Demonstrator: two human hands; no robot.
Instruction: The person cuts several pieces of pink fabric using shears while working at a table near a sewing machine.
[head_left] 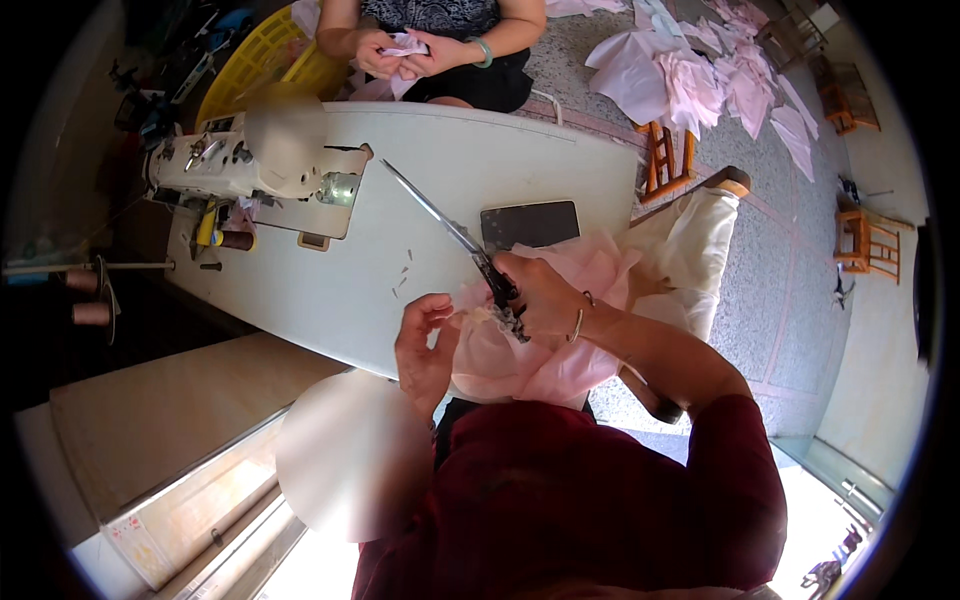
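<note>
My right hand (540, 292) grips a pair of long scissors (433, 208) by the dark handles. The blades look closed and point up and left over the white table. Under that hand, gathered pale pink fabric (585, 375) spills over the table's near edge toward my lap. My left hand (424, 350) is beside the fabric's left side, its fingers bent and the thumb apart from them. Nothing shows between them. A dark flat phone-like slab (530, 225) lies just beyond the fabric.
A white sewing machine (240, 165) stands at the table's left (330, 285). Small dark scraps (402, 278) dot the tabletop. Across it, another person's hands (410, 57) hold pink cloth beside a yellow basket (250, 65). Pink fabric pieces (660, 80) and wooden stools (868, 245) occupy the floor at right.
</note>
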